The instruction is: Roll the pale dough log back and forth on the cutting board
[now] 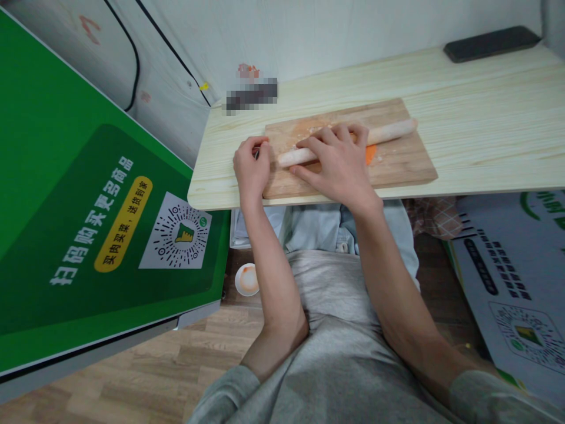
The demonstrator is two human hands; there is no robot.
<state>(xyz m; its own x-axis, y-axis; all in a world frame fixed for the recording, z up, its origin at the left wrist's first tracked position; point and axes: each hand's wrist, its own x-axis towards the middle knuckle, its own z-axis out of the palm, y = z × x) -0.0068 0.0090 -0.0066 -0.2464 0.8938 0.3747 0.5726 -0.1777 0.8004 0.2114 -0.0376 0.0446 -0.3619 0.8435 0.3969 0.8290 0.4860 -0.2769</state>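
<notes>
A wooden cutting board [410, 165] lies near the front edge of the table. Across it slants a pale, floury rolling pin [391, 131], its left end close to my left hand. My right hand [342, 162] is laid over the pin's middle, fingers bent across it and thumb toward the left end. A bit of flat orange dough [371, 154] shows beneath the pin, right of that hand; the rest is hidden. My left hand [253, 171] is closed at the board's left edge, thumb and forefinger bent together against it.
The light wooden table [494, 129] meets a white wall behind. A black phone-like slab [492, 44] lies at the back right, and a blurred dark object [251, 96] at the back left. A green panel [53, 194] stands on the left. Below is a white bowl [247, 280].
</notes>
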